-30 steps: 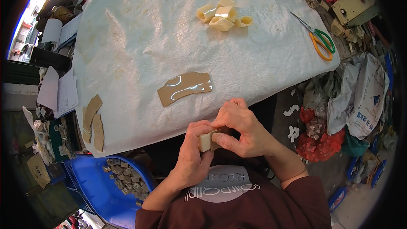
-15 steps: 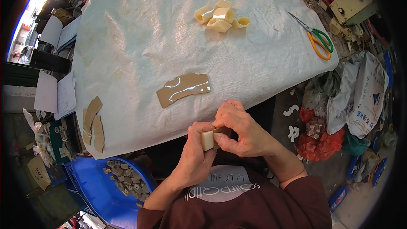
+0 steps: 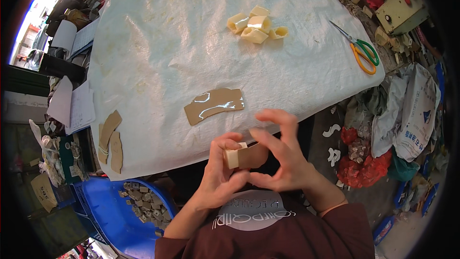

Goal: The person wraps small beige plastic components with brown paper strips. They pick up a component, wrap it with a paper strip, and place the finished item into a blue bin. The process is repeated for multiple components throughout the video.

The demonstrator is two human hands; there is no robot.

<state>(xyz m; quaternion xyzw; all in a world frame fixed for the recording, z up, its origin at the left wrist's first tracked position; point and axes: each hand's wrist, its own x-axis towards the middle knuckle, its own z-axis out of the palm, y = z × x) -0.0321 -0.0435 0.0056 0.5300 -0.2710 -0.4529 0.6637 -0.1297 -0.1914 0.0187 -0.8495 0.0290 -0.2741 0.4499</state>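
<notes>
Angles the bare left forearm (image 3: 188, 216) and right forearm (image 3: 324, 189) inward before the chest. Curls the left hand (image 3: 216, 170) into a grip, with the left thumb (image 3: 233, 184) stretched rightward. Spreads the right hand (image 3: 282, 160) loosely close beside it, with bent, slightly blurred fingers (image 3: 284, 121) and the right thumb (image 3: 263, 180) pointing left.

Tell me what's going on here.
A person works by hand at the near edge of a white-covered table. The left hand holds a small cream piece, with a brown strip against it, sticking out to the right. The right hand is spread beside the strip; whether it touches is hard to tell. Farther off on the table lie a shiny brown piece, a cluster of cream tubes and scissors.
</notes>
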